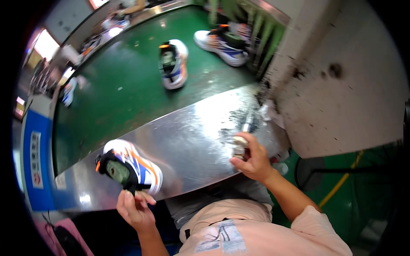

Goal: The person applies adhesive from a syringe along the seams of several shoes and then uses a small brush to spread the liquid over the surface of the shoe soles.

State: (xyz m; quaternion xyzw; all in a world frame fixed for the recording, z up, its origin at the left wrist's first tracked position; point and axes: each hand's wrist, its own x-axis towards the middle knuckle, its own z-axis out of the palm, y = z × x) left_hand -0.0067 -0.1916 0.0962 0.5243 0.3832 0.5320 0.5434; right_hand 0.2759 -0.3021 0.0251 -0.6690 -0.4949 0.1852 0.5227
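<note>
A white sneaker with blue and orange trim [143,173] rests on the steel edge of the workbench, and a green shoe last seems to fill its black collar. My left hand [136,210] is closed at its near side, pinching a black strip of the shoe between thumb and fingers. To the right, over the steel, my right hand [255,160] is closed around a small cream-coloured piece [240,141]. Its kind cannot be made out. Just beyond that hand, a slim light-coloured stick [247,121] lies on a dark-stained patch of the metal.
On the green conveyor belt [124,102] stand a similar sneaker [174,64] and, at the green strip curtain [267,36], another sneaker [224,45]. One more shoe [69,91] sits far left. A stained machine housing [341,85] flanks the right side. A blue panel [32,128] borders the left.
</note>
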